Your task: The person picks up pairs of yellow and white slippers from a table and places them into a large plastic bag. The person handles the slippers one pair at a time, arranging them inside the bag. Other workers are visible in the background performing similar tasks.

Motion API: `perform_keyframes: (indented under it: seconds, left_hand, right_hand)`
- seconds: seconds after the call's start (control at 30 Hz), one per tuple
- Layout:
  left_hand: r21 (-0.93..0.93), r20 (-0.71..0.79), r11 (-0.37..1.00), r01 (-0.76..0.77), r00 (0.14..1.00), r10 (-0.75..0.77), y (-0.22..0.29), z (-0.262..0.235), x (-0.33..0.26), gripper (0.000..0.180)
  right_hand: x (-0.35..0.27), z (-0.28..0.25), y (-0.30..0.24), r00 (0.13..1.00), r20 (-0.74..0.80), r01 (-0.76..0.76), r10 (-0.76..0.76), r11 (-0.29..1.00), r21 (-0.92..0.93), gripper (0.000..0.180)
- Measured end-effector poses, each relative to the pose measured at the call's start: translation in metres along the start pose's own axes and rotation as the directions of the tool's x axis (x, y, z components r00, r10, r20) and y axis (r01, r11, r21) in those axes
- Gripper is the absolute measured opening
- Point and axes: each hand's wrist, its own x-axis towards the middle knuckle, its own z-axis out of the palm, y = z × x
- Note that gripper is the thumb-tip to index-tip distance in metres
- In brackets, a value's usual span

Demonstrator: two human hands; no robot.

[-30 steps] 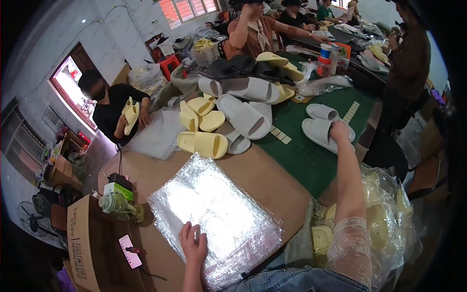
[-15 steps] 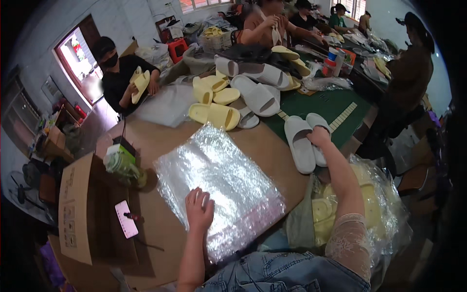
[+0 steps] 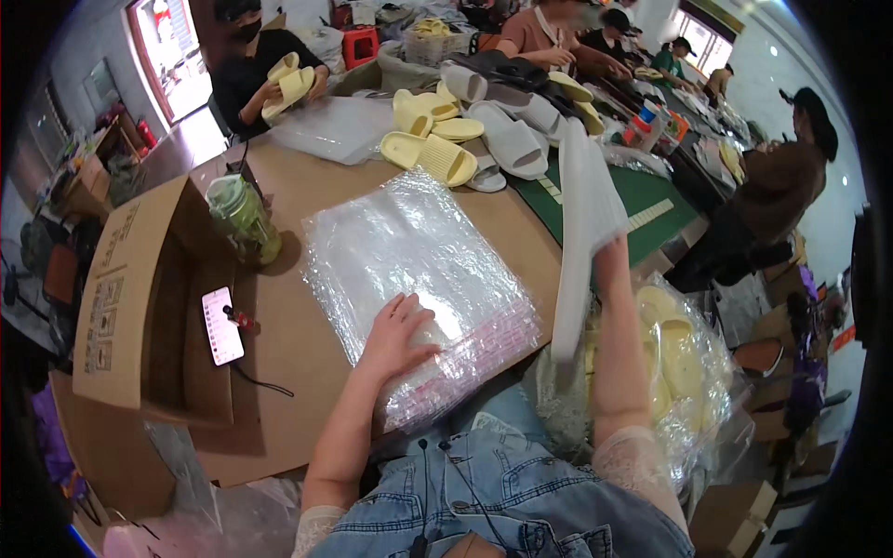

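My left hand lies with fingers spread on a stack of shiny clear plastic bags with pinkish edges. My right hand is closed on a pair of pale grey slippers, held upright above the table's right edge. The slippers hide most of that hand's fingers. Beyond the bags is a pile of slippers, with a yellow slipper and a grey slipper among them. Just by my right forearm, a large clear bag holds several yellow slippers.
An open cardboard box stands at the left, beside a phone and a green-tinted jar. A green mat lies under the far right part. Across the table a person holds yellow slippers; other people work farther back.
My right hand has lifted the pale grey slippers off the table and tilted them upright. My left hand remains on the bags, its thumb now spread out. The view has shifted.
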Motion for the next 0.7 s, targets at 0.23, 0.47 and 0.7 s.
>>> perform_keyframes:
  seconds: [0.23, 0.47, 0.7]
  left_hand:
    - [-0.154, -0.152, 0.986, 0.057, 0.985, -0.080, -0.012, 0.019, 0.003, 0.034]
    - [-0.448, -0.171, 0.858, 0.250, 0.918, -0.357, -0.009, 0.020, 0.007, 0.038]
    - [-0.810, -0.050, 0.536, 0.240, 0.882, -0.469, -0.015, 0.020, 0.008, 0.032]
  right_hand:
    - [-0.105, -0.019, -0.017, 0.889, 0.382, -0.277, 0.252, 0.961, 0.012, 0.024]
    - [-0.127, -0.046, -0.042, 0.653, 0.659, -0.253, 0.375, 0.927, -0.277, 0.024]
    - [-0.110, -0.005, -0.018, 0.522, 0.839, 0.319, 0.153, 0.877, -0.359, 0.024]
